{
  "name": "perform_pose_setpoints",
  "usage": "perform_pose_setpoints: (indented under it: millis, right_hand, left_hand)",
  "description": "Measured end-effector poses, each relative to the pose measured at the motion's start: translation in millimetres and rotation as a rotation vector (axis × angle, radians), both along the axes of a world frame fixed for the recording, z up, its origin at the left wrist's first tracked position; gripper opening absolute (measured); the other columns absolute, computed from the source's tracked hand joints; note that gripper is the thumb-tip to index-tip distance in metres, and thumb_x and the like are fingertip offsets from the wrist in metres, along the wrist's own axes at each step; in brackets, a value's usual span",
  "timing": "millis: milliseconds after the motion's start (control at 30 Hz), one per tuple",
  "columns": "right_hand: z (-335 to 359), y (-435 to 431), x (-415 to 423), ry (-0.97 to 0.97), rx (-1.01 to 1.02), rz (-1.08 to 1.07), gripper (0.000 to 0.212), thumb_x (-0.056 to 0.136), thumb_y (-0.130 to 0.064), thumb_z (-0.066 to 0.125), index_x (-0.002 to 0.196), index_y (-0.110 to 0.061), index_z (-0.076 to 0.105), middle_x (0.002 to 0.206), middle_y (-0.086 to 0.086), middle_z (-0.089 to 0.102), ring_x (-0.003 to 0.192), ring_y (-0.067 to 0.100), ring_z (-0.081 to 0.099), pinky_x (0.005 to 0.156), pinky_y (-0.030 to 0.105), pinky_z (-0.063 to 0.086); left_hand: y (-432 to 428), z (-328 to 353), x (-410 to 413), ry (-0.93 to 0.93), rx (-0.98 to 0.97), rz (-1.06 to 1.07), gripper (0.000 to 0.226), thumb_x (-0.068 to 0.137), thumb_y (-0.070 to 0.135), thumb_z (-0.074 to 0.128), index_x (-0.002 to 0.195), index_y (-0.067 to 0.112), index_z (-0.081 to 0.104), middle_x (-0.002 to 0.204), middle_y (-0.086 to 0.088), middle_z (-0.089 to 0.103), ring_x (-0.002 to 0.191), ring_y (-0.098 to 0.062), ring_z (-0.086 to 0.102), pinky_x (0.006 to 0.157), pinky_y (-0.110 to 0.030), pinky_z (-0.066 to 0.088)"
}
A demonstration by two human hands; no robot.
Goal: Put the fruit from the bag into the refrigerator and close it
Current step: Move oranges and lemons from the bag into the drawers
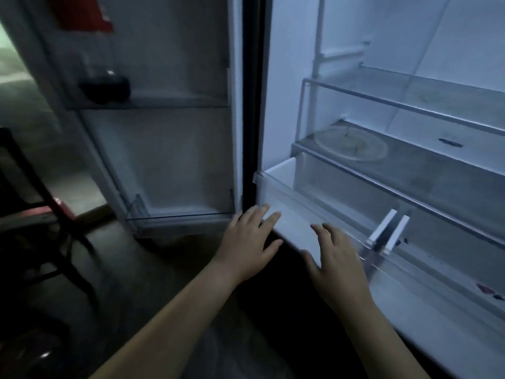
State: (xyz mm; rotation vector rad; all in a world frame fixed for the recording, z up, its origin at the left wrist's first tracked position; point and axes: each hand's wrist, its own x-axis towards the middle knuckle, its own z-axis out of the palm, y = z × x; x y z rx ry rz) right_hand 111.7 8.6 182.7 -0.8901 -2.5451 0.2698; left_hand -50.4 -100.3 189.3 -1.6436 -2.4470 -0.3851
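Refrigerator [382, 105] drawer [287, 192] front rim meets both flat, spread hands, left hand [250, 242] and right hand [338, 258], gripping nothing.

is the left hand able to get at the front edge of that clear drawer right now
Probably yes: the left hand is open, its fingertips already at the front lip of the clear drawer, with nothing between them. The right hand is beside it.

Two bare forearms, hands [250, 246] without sleeves, rings, gloves

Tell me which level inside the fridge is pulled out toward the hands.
The bottom crisper drawer, slid out with its white front edge under both open hands. The two glass shelves above it sit back inside.
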Motion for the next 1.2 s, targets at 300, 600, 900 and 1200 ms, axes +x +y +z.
perform_pose_setpoints:
  millis: [300, 600, 900, 1200]
  right_hand:
    - [22.9, -124.6, -142.6, -0.038, 0.054, 0.387, 0.060, 0.085, -0.037, 0.061, 0.137, -0.012, 0.043, 0.140, 0.011, 0.044, 0.127, 0.030, 0.042, 0.105, 0.040, 0.035]
    - [19.3, -308.5, -261.0, -0.053, 0.019, 0.811, 0.062, 0.088, -0.043, 0.055, 0.141, -0.018, 0.036, 0.146, 0.006, 0.035, 0.134, 0.022, 0.032, 0.110, 0.040, 0.031]
    - [-9.4, -451.9, -324.6, -0.021, 0.016, 1.101, 0.057, 0.083, -0.032, 0.066, 0.132, -0.009, 0.048, 0.135, 0.014, 0.050, 0.126, 0.030, 0.046, 0.102, 0.039, 0.038]
    - [-32.1, -529.9, -382.9, -0.097, 0.014, 1.342, 0.057, 0.081, -0.030, 0.067, 0.131, -0.008, 0.050, 0.134, 0.014, 0.051, 0.124, 0.031, 0.046, 0.103, 0.038, 0.037]
  left_hand:
    - [-179.0, 13.5, -85.7, 0.043, 0.080, 0.370, 0.058, 0.090, 0.056, 0.035, 0.140, 0.026, 0.038, 0.145, -0.002, 0.039, 0.134, -0.022, 0.035, 0.110, -0.042, 0.029]
    - [-381.8, 5.8, -143.2, 0.026, 0.110, 0.776, 0.060, 0.083, 0.053, 0.037, 0.131, 0.020, 0.052, 0.136, -0.006, 0.052, 0.128, -0.026, 0.047, 0.103, -0.045, 0.036]
    - [-528.8, -24.1, -149.6, -0.039, 0.127, 1.052, 0.060, 0.085, 0.053, 0.039, 0.132, 0.018, 0.051, 0.138, -0.008, 0.049, 0.130, -0.029, 0.043, 0.105, -0.049, 0.033]
    - [-608.0, -60.8, -158.1, -0.108, 0.073, 1.283, 0.066, 0.087, 0.059, 0.029, 0.139, 0.021, 0.042, 0.144, -0.004, 0.042, 0.134, -0.022, 0.035, 0.108, -0.044, 0.032]
